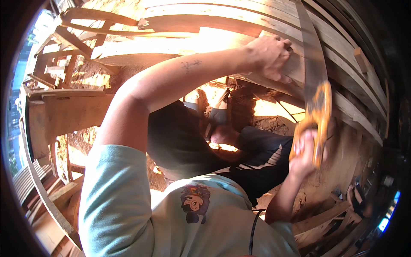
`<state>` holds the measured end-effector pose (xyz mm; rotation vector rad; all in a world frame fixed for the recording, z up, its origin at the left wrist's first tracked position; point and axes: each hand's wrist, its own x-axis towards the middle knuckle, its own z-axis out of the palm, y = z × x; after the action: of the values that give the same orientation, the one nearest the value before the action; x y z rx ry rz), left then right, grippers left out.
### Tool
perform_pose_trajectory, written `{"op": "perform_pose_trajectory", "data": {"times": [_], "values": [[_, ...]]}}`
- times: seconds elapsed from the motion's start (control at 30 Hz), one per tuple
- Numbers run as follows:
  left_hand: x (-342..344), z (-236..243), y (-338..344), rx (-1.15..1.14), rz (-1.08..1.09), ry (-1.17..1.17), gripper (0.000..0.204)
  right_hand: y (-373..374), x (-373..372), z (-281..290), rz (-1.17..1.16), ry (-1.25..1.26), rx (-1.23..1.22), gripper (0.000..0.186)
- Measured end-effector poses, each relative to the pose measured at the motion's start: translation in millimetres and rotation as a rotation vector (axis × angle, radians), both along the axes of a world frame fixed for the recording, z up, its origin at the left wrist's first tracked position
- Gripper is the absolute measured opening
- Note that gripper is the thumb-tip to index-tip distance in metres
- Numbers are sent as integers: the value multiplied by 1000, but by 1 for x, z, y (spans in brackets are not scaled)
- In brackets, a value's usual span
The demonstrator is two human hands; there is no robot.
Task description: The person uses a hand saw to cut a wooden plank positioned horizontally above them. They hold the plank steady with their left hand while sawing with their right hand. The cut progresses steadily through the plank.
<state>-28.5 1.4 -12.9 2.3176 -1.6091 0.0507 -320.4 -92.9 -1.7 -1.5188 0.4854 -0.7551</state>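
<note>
My right hand [305, 154] is wrapped round the worn yellow handle of a handsaw [314, 64]. Its long grey blade points away from me and lies against the right side of a wooden board [295, 70]; how deep its teeth sit in the wood cannot be made out. Reaching across from the left, my left hand [270, 53] grips the board's edge just left of the blade, fingers bent over the top and thumb at the near side. The handle and right fingers are slightly blurred.
Long planks [222, 21] run across the far side, some in bright sun. At the left stand a rough wooden frame [72, 43] and a thick beam [77, 111]. Offcuts [321, 222] are piled at the lower right. A black cable [253, 227] hangs before my shirt.
</note>
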Motion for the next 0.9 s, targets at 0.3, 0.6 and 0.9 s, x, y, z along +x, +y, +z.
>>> {"op": "perform_pose_trajectory", "data": {"times": [0.3,0.6,0.9], "values": [[3,11,5,63,50,8,97,18,-65,1,124,-29,11,12],[11,-1,1,-14,59,-5,89,-10,8,-21,28,79,-229,3],[3,7,-1,46,31,33,85,-4,-33,7,121,-47,158,9]]}}
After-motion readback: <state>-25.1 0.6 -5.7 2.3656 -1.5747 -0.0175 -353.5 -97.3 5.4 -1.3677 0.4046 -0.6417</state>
